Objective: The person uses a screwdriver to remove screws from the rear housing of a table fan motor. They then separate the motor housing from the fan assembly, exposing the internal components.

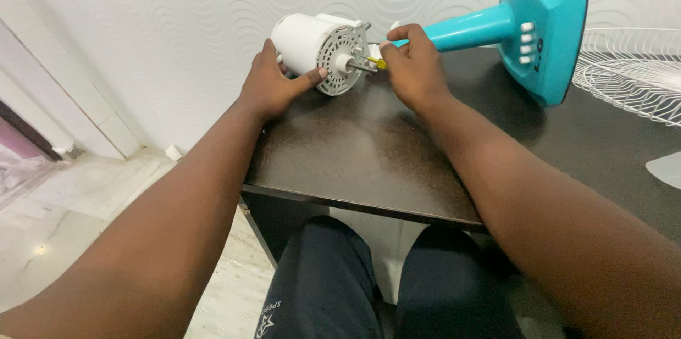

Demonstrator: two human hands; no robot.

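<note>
Your knees point(383, 282), in dark trousers, are sitting closest to the lens, tucked under the near edge of the dark table point(369, 162). Both of your forearms are stretching forward across that edge toward the far left corner of the table.

Your left hand point(273, 85) is curling around the white fan motor point(319, 45) — fingers over the top of the housing, thumb pressing on the vented round front plate. The motor is lying on its side at the far left corner of the table, hard against the wavy-patterned white wall point(177, 20), with its metal shaft point(362, 64) pointing right.

Your right hand point(411, 66) is closing in a tight pinch around a small yellow-handled tool point(379, 63), whose tip is meeting the shaft; the fingers are bunching together and hiding most of the handle. You cannot tell from this angle what kind of tool it is.

Just behind that hand, the teal fan stand point(528, 23) is lying on the table along the far edge, its neck pointing toward the motor and its base, with a row of white buttons point(526, 42), tilting up to the right. Further right, a white wire grille point(631, 76) is resting flat — it is running off the picture at the right edge.
</note>
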